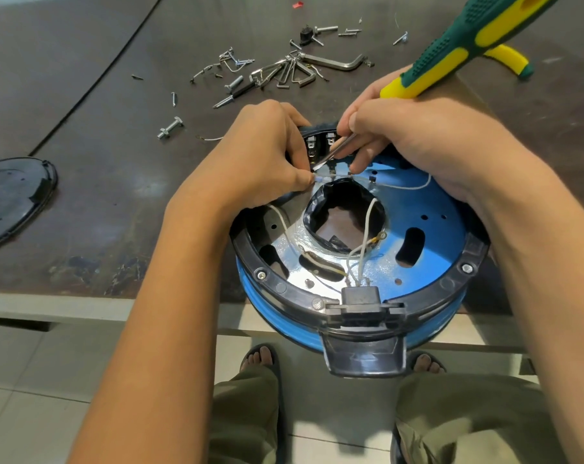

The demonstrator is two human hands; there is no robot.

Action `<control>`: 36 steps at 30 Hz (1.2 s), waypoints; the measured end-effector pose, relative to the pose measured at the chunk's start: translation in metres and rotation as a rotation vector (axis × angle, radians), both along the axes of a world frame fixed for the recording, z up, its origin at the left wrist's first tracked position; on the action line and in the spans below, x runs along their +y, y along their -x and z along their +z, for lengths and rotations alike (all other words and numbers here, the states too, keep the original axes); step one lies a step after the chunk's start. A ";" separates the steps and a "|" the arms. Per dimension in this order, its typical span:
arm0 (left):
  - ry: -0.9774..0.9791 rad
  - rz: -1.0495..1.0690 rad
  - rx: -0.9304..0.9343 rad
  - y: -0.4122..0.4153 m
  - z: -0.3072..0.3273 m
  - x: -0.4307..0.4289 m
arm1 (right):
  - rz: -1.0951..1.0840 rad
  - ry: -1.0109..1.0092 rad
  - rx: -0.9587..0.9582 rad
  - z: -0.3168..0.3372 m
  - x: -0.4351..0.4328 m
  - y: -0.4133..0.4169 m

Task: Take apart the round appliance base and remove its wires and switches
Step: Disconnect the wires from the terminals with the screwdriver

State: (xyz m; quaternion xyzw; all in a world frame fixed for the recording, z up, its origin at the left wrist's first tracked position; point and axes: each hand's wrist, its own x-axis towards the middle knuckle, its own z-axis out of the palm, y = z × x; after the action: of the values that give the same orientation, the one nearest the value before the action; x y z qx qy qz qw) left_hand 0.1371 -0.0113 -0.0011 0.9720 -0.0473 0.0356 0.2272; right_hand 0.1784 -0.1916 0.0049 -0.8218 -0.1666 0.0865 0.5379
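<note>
At near edge of desk [99, 182], round appliance base [428, 209], open side up; pinching white wire [320, 178] by far-rim terminal [314, 152] in left hand [263, 155] grip; holding screwdriver [451, 58] in right hand [428, 142] grip, tip at that terminal.

bright daylight; glare on chrome plate [285, 262]; wide-angle edge bending
</note>
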 end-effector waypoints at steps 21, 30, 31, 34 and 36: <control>0.052 0.012 -0.004 -0.002 0.001 0.002 | -0.099 -0.120 -0.044 0.000 -0.003 0.000; 0.038 0.011 -0.010 -0.004 0.000 0.002 | -0.173 -0.033 -0.147 0.004 -0.007 0.004; 0.019 0.009 -0.008 -0.005 -0.001 0.003 | -0.179 -0.012 -0.166 0.003 -0.008 0.004; 0.001 0.004 -0.015 -0.009 -0.002 0.003 | -0.214 -0.087 -0.169 0.001 -0.016 0.001; 0.012 0.009 -0.035 -0.011 -0.003 0.004 | -0.227 -0.186 -0.132 0.000 -0.023 -0.001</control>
State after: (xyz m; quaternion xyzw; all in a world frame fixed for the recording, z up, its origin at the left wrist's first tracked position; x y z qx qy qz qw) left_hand 0.1477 -0.0075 -0.0040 0.9701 -0.0468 0.0538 0.2319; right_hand 0.1796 -0.2145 0.0046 -0.7859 -0.1149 -0.0450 0.6059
